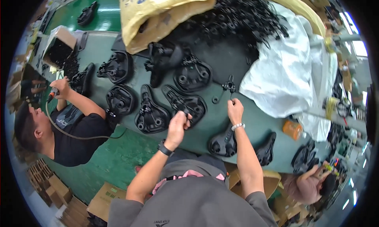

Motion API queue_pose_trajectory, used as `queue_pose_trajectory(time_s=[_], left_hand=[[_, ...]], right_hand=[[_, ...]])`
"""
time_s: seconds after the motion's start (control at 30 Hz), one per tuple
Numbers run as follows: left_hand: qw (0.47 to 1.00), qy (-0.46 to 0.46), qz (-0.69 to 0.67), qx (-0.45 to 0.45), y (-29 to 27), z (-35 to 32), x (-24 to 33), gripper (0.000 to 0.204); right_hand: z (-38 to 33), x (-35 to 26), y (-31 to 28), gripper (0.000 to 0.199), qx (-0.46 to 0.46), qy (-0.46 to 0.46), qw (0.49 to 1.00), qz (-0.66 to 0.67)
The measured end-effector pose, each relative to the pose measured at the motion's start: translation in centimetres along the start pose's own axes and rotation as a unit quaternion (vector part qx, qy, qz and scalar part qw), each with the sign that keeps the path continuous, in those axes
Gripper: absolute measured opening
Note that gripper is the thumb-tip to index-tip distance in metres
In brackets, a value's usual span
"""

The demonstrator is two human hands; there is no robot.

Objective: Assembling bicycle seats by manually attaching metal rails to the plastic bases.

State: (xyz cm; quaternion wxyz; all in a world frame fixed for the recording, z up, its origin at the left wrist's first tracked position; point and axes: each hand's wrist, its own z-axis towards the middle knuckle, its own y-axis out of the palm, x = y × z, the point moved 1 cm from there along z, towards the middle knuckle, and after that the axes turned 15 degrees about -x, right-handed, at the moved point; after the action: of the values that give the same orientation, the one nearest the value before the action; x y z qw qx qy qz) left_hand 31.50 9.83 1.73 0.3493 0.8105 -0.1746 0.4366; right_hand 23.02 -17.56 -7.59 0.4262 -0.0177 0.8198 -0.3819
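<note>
Left hand (pixel 177 124): closed in a fist on a small black part at the near end of an upturned black saddle (pixel 185 104) on the grey-green bench (pixel 237 65). Right hand (pixel 235 110): fingertips pinched on the tail of a black clamp bracket (pixel 226 89) lying just beyond it; best kept flat and steady while aligned. Saddle's long axis runs diagonally, nose pointing up-left toward the heap of black parts (pixel 241 18) by the yellow sack (pixel 158 14).

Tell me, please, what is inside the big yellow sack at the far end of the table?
A heap of small black parts spills out of the yellow sack onto the table. How far the heap reaches inside is hidden by the sack's wall.
</note>
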Motion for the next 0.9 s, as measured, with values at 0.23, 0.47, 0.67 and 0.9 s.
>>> queue_pose_trajectory(time_s=[0.23, 0.47, 0.67, 0.9], left_hand=[[0.945, -0.078, -0.315, -0.026, 10.9, -4.3, -9.4, 0.05], [0.963, -0.086, -0.211, -0.142, 15.9, -7.6, -13.8, 0.065], [0.98, -0.097, -0.08, -0.154, 15.0, -8.0, -12.9, 0.088], [0.975, -0.093, -0.125, -0.156, 19.0, -8.7, -13.9, 0.079]], right_hand=[[-18.5, -2.3, -3.0, 0.017, -0.044, 0.166, 0.883, 0.437], [-26.2, 3.3, -2.8, 0.014, -0.007, 0.167, 0.794, 0.584], [-27.8, 7.5, -5.1, 0.015, 0.003, 0.12, 0.875, 0.47], [-28.2, 5.2, -4.2, 0.013, -0.025, 0.125, 0.777, 0.617]])
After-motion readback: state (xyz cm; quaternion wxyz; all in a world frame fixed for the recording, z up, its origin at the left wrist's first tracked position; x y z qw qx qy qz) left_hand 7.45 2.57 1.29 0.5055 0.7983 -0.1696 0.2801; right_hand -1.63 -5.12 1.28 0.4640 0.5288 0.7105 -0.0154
